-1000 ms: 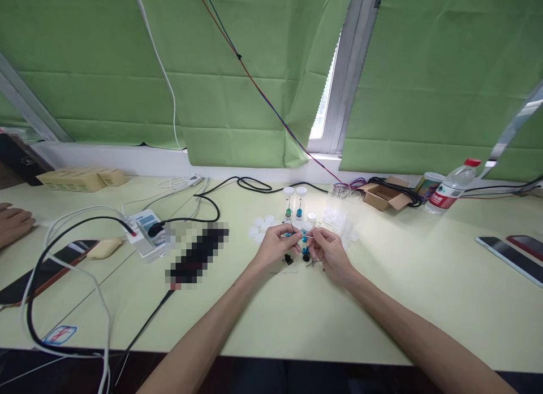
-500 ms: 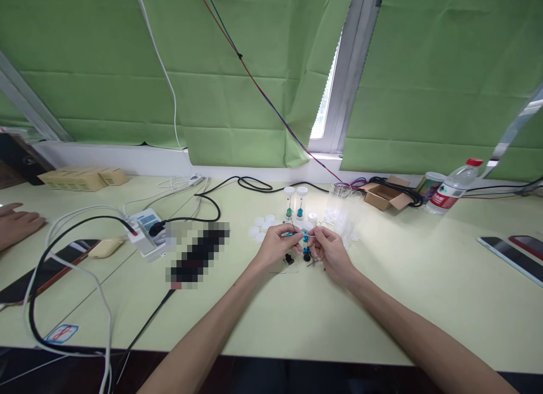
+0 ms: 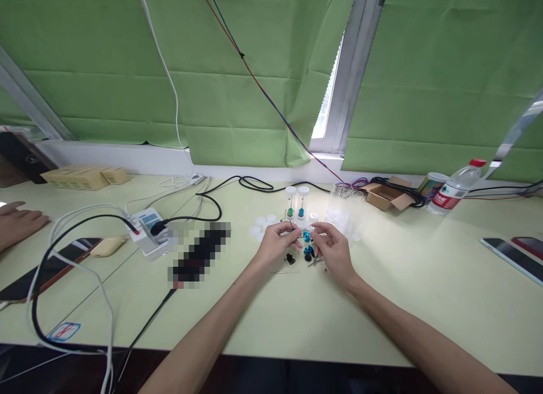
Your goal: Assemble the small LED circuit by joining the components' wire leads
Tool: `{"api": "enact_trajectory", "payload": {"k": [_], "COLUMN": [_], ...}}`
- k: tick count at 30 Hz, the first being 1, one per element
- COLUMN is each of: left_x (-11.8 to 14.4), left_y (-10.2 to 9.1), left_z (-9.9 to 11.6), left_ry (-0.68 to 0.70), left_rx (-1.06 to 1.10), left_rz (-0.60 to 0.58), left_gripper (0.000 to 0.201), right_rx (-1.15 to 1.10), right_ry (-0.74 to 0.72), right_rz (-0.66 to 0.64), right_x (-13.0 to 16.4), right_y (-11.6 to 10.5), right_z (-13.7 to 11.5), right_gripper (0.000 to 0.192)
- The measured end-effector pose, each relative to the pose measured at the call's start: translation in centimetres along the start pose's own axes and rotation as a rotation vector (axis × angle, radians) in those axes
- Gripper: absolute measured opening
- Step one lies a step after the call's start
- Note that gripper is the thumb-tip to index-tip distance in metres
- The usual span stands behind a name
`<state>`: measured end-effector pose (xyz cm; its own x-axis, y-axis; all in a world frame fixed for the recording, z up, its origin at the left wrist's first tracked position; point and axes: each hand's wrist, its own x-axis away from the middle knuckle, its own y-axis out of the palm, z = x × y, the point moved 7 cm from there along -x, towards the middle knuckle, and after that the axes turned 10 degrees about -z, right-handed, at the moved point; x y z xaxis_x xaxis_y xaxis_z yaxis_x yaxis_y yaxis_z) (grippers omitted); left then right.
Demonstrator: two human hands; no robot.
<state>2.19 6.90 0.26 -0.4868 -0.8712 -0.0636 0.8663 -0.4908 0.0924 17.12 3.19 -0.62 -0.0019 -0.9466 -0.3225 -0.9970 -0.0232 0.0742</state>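
Note:
My left hand [image 3: 278,242] is closed, thumb and forefinger pinching a thin dark rod [image 3: 289,217] that sticks up past the fingertips. To its right, my right hand [image 3: 335,248] has curled fingers with thumb and forefinger close together; whatever they hold is too small to make out. Small bright blue parts [image 3: 306,236] lie between the hands, with more blue and black pieces [image 3: 307,254] just below. A small black part [image 3: 290,259] rests under my left fingers, and a thin metal piece [image 3: 315,263] lies under my right hand.
Behind the hands stand two clear tubes with white caps, one holding a green piece [image 3: 291,211], one a blue piece [image 3: 301,211]. White discs [image 3: 255,230], an open cardboard box [image 3: 388,196], a bottle [image 3: 452,193], a power strip [image 3: 146,230] and another person's hand [image 3: 21,224] are around.
My hands have drawn slightly apart; the right fingertips have moved right, away from the left ones. More of the blue parts between them shows. The view has shifted slightly.

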Motion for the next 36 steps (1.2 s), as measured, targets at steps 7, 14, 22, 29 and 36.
{"api": "enact_trajectory", "payload": {"k": [7,14,22,29,36], "left_x": [0.01,0.12,0.29,0.18,0.07], "left_y": [0.12,0.36,0.47,0.25,0.14], "left_z": [-0.11,0.29,0.72,0.48,0.18], "left_ry": [-0.001,0.002,0.007,0.013,0.011], "left_rx": [0.020,-0.016,-0.083,-0.096,-0.117], "left_rz": [-0.021,-0.022,-0.007,0.002,0.012], "left_gripper": [0.033,0.037,0.036,0.039,0.038], "right_rx": [0.011,-0.001,0.004,0.002,-0.019], "right_ry": [0.019,0.033,0.044,0.057,0.078], "right_rz": [0.025,0.038,0.025,0.000,-0.012], "right_x": [0.04,0.00,-0.02,-0.02,0.06], "right_y": [-0.18,-0.19,-0.19,-0.05,-0.07], "right_z": [-0.06,-0.05,0.01,0.15,0.60], "right_gripper": [0.027,0.031,0.029,0.034,0.038]}}
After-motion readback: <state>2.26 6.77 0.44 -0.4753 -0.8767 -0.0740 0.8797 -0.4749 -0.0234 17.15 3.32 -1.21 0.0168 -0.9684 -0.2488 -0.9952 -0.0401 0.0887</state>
